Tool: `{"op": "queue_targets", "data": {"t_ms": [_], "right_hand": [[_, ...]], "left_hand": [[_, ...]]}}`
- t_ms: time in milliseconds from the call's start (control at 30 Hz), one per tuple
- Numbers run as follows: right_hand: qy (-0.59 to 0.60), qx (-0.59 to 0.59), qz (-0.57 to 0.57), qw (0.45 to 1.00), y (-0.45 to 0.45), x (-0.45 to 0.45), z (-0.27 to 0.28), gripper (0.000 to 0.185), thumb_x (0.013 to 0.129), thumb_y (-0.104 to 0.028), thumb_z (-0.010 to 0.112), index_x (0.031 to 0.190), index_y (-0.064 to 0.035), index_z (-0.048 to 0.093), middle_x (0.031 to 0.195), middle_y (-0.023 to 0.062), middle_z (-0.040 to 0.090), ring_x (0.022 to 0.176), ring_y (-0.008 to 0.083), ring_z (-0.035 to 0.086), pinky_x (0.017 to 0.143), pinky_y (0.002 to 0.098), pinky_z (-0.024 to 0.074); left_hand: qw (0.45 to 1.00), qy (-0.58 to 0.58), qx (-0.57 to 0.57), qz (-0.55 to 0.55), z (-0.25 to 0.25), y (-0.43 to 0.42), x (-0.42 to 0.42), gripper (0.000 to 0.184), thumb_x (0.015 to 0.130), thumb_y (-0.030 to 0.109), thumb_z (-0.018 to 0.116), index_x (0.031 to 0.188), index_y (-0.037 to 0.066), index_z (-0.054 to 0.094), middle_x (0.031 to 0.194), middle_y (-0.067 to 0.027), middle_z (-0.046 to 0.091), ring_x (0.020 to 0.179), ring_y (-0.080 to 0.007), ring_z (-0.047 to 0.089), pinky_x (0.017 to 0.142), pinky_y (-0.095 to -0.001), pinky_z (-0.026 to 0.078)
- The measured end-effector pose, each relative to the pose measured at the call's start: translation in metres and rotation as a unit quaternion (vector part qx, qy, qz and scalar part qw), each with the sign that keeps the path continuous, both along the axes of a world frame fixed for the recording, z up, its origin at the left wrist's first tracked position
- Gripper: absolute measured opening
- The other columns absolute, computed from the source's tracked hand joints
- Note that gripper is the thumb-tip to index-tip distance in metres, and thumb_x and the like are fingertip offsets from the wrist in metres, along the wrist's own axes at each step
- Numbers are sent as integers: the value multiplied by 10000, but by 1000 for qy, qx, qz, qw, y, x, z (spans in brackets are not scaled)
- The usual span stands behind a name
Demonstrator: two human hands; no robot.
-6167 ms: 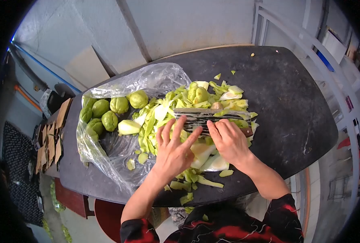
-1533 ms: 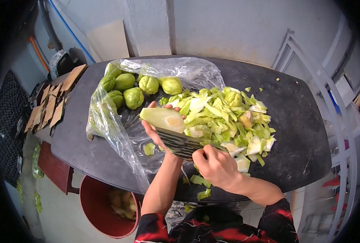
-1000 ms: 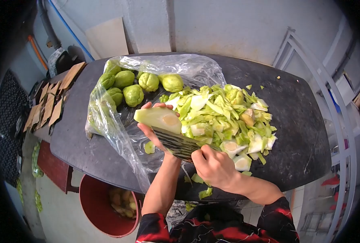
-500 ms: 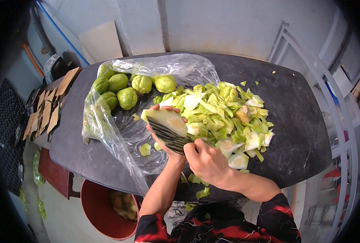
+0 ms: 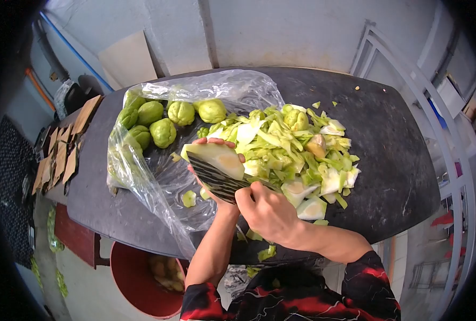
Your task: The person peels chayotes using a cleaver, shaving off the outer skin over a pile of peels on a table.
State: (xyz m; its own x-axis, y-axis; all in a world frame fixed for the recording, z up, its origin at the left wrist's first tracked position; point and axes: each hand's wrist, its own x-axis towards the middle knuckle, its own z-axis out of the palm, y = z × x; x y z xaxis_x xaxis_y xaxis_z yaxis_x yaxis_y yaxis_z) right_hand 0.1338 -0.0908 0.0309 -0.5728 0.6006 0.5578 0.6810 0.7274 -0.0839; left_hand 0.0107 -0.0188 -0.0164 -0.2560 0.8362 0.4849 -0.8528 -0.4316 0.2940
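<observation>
1. One peeled, pale-green chayote half [image 5: 220, 157] rests in the left hand [image 5: 224, 205], grip cupped around it, above the dark grey tabletop [image 5: 393, 166].
2. I see the right hand [image 5: 269, 211], grip fisted around the broad, dark-striped knife [image 5: 215, 179], blade overlapping the half's near side.
3. Green peelings [image 5: 281, 142] lie right.

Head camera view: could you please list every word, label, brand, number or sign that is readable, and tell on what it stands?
None: no readable text in this view.
Knife blade in the right hand: dark and light stripes, no letters seen.
Clear plastic bag: no print seen.
White panel near the right edge: too small and blurred to tell.
</observation>
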Motion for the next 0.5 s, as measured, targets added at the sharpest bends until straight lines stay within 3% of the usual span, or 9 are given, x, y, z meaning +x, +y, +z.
{"op": "queue_targets", "data": {"t_ms": [133, 267, 333, 500], "right_hand": [[-2, -21, -7, 1000, 1, 0, 1, 207, 839, -94, 608, 978, -3, 484, 757, 120, 546, 581, 236, 662, 479, 314, 546], [57, -83, 25, 995, 8, 5, 0, 255, 826, -46, 612, 1018, 4, 452, 778, 171, 564, 598, 314, 665, 504, 375, 558], [77, -107, 38, 991, 12, 9, 2, 273, 822, -25, 610, 1032, 9, 439, 785, 194, 569, 613, 347, 664, 514, 399, 559], [136, -156, 79, 975, 19, 19, 11, 255, 851, -5, 580, 1049, 36, 425, 807, 212, 573, 665, 405, 651, 546, 443, 546]], "left_hand": [[1000, 2, -23, 15, 3, -2, 4, 554, 976, 589, 440, 1296, 137, 440, 1134, -99, 527, 1036, -294, 533, 696, -407, 557], [991, 77, -72, 88, 5, -3, 7, 581, 1002, 537, 423, 1379, 97, 384, 1171, -134, 525, 995, -299, 580, 667, -370, 563], [961, 205, -14, 184, 6, -2, 6, 618, 976, 398, 518, 1455, 78, 293, 1235, -202, 503, 1021, -348, 589, 689, -411, 582], [924, 305, -29, 230, 16, -3, 3, 998, 841, 649, 643, 1496, 52, 184, 1283, -231, 492, 998, -321, 615, 648, -358, 593]]}}
